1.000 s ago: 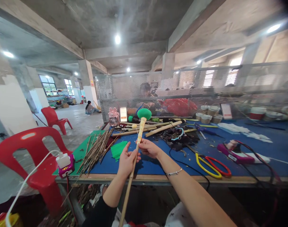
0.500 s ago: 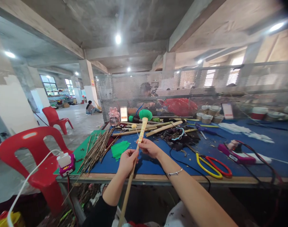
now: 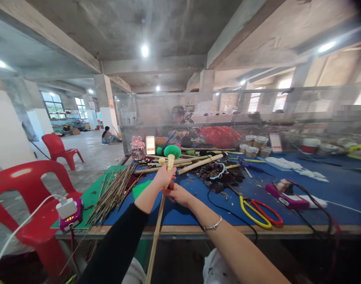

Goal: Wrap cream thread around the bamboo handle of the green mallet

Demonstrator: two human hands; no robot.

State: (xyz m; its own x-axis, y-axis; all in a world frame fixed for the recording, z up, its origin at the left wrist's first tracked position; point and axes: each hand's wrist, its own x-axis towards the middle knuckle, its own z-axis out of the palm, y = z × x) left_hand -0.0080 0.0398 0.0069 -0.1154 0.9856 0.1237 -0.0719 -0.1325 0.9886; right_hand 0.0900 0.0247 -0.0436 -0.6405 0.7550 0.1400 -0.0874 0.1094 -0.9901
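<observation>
I hold a long bamboo stick [image 3: 154, 240] upright over the near edge of the blue table [image 3: 340, 185]. A green round cap [image 3: 172, 151] tops the stick, with a pale wrapped neck just below it. My left hand [image 3: 164, 176] is wrapped around the neck under the cap. Directly beneath it, my right hand [image 3: 175, 193] is closed on the shaft; a thin silver bracelet [image 3: 211, 227] is on that wrist.
A bundle of thin sticks [image 3: 117, 191] lies on a green mat at left. Yellow and red scissors [image 3: 259, 209], a purple tool [image 3: 287, 199], thick bamboo poles [image 3: 200, 163] and dark scraps lie on the table. Red chairs [image 3: 26, 197] stand left. A person sits behind the mesh screen [image 3: 228, 114].
My left hand has slid up the stick from below my right hand to just under the green cap, hiding most of the wrapped neck. The view has shifted slightly.
</observation>
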